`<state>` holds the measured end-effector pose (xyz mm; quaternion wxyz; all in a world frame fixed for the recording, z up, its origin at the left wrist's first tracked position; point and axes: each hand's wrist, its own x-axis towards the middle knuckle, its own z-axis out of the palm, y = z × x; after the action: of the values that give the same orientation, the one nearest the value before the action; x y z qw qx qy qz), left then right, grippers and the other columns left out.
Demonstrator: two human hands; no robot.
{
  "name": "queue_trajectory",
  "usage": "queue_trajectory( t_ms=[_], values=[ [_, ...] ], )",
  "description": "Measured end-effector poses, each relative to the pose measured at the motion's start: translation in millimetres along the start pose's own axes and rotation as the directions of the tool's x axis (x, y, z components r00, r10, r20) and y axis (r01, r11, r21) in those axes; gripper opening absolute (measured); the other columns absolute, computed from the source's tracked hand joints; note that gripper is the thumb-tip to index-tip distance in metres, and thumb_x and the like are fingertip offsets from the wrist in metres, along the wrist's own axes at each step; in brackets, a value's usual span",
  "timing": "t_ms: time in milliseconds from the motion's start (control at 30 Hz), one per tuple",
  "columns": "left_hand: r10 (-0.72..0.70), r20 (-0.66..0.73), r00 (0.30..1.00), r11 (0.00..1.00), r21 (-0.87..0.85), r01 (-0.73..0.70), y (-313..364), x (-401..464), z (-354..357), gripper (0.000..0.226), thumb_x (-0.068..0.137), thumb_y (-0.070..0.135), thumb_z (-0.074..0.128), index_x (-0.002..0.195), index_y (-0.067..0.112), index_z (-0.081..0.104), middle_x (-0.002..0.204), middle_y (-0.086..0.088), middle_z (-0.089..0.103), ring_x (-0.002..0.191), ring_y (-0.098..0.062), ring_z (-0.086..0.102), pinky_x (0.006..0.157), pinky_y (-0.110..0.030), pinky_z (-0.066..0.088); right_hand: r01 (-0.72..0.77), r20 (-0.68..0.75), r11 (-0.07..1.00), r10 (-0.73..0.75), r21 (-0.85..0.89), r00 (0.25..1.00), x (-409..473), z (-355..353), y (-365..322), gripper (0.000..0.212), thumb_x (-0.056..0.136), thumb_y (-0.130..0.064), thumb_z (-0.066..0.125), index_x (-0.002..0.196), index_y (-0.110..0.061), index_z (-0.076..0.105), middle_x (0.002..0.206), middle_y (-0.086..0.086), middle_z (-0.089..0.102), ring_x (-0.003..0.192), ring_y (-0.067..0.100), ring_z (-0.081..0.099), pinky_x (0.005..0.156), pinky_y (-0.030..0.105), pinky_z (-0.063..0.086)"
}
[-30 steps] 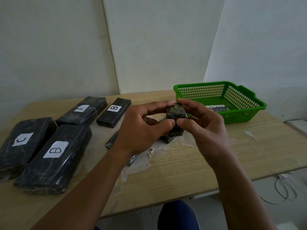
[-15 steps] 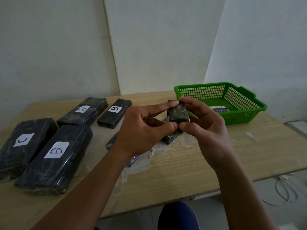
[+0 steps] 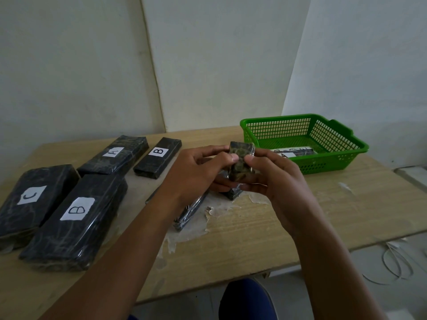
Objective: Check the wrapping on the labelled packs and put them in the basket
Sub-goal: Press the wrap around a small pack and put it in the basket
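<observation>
Two bare hands meet above the middle of a wooden table (image 3: 265, 239), holding one small dark pack (image 3: 241, 163) up between them. The table fills most of the view, its top patched with peeled, whitish film near the centre. At the back right corner sits a green basket (image 3: 335, 162) with mesh walls; inside it lies a dark pack with a white label marked A (image 3: 293, 153), partly hidden by the right hand.

On the left side lie the big packs, all wrapped in shiny dark film: one labelled B (image 3: 74, 222) nearest the front edge, with one labelled C (image 3: 32, 202) just beside it to the left. Behind them lies a pack labelled A (image 3: 115, 155), and to its right a narrower pack labelled B (image 3: 158, 158), apart from it. Another dark pack (image 3: 189, 211) lies flat under the left forearm, mostly hidden, its label not visible.

The left hand (image 3: 196, 179) grips the small held pack from the left, thumb on its front face and fingers curled behind. The right hand (image 3: 275, 181) pinches it from the right, thumb tip on the front beside the left thumb and fingers wrapped round the back. The pack stands roughly upright, lifted off the table, just in front of the basket's near-left corner. No label shows on its visible face. A further dark piece (image 3: 234, 194) shows just below the hands, resting on the table.
</observation>
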<state>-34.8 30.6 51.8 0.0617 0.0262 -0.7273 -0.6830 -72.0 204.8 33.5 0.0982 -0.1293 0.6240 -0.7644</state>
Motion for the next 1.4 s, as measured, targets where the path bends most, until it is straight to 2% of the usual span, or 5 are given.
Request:
queue_trajectory(
  t_ms=[633, 800, 933, 1233, 1400],
  values=[
    [-0.172, 0.013, 0.985, 0.984, 0.046, 0.171, 6.2, -2.1, 3.8, 0.032, 0.098, 0.037, 0.062, 0.097, 0.01, 0.079, 0.075, -0.013, 0.079, 0.064, -0.02, 0.076, 0.056, -0.024, 0.058, -0.074, -0.046, 0.978, 0.066, -0.193, 0.997, -2.4, 7.7, -3.9, 0.015, 0.097, -0.034, 0.07, 0.107, -0.028, 0.079, 0.1, -0.003, 0.077, 0.064, 0.022, 0.071, 0.064, 0.031, 0.054],
    [-0.166, 0.016, 0.986, 0.977, 0.138, 0.163, 4.4, -1.2, 0.4, 0.051, 0.098, 0.061, 0.051, 0.106, 0.017, 0.077, 0.081, -0.014, 0.08, 0.07, -0.021, 0.077, 0.062, -0.027, 0.058, 0.077, 0.042, 0.958, -0.068, -0.276, 0.997, -7.4, 7.4, -1.5, 0.069, 0.08, -0.047, 0.075, 0.144, -0.026, 0.062, 0.118, 0.001, 0.076, 0.07, 0.018, 0.077, 0.062, 0.023, 0.057],
    [-0.057, -0.003, 0.998, 0.977, 0.204, 0.057, -4.8, 1.2, -2.3, 0.069, 0.077, 0.078, 0.052, 0.101, 0.019, 0.078, 0.089, -0.007, 0.08, 0.084, -0.02, 0.078, 0.077, -0.036, 0.064, 0.114, 0.027, 0.955, -0.111, -0.273, 0.993, -8.6, 4.9, -1.9, 0.066, 0.081, -0.037, 0.078, 0.143, -0.022, 0.063, 0.117, 0.002, 0.078, 0.066, 0.019, 0.077, 0.057, 0.019, 0.055],
    [0.243, 0.031, 0.97, 0.968, 0.06, -0.244, -19.6, 0.1, -9.6, 0.038, 0.091, 0.013, 0.074, 0.125, 0.026, 0.068, 0.107, 0.01, 0.077, 0.096, -0.015, 0.078, 0.076, -0.03, 0.064, 0.188, 0.073, 0.97, -0.179, -0.154, 0.981, -14.0, 6.1, -17.1, 0.033, 0.078, -0.026, 0.077, 0.108, -0.038, 0.071, 0.104, -0.006, 0.083, 0.073, 0.011, 0.078, 0.058, 0.015, 0.055],
    [0.335, -0.051, 0.941, 0.926, 0.202, -0.318, -18.9, -0.2, -9.9, 0.043, 0.08, 0.03, 0.079, 0.123, 0.033, 0.073, 0.106, 0.01, 0.079, 0.089, -0.012, 0.079, 0.075, -0.028, 0.065, 0.189, 0.145, 0.973, -0.169, -0.132, 0.975, -13.2, 3.3, -19.3, 0.031, 0.089, -0.012, 0.072, 0.114, -0.03, 0.072, 0.105, 0.002, 0.082, 0.07, 0.017, 0.077, 0.061, 0.018, 0.057]
  ],
)
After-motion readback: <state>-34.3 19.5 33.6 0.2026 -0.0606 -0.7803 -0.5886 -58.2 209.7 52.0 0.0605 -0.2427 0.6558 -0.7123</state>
